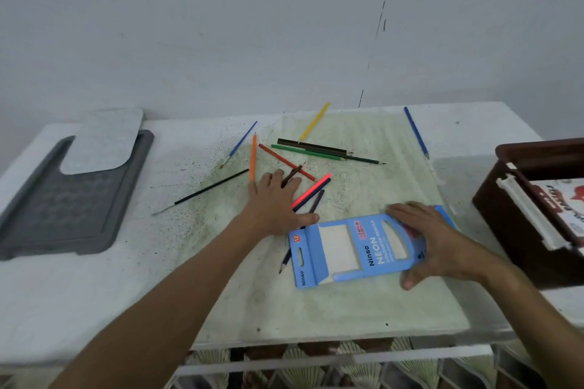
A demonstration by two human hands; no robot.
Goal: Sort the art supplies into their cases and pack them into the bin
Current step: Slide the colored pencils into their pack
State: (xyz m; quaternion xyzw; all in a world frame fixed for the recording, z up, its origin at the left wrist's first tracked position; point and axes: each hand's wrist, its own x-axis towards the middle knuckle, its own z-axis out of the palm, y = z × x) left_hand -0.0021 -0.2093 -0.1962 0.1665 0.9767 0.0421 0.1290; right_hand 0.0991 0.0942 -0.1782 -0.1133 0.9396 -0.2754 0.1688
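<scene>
From the head camera we see our right hand (442, 240) pressing flat, fingers spread, on the blue pencil case (357, 249) near the desk's (63, 294) front edge. The case's windows look pale; we cannot tell what it holds. Our left hand (275, 202) lies on the loose pencils (309, 193) mid-desk, a brown pencil (292, 174) caught between two fingers. More pencils scatter toward the back edge. At the right edge, the brown bin (493, 224) holds a pastels box (562, 208). A grey tray (72, 199) sits at the left edge.
</scene>
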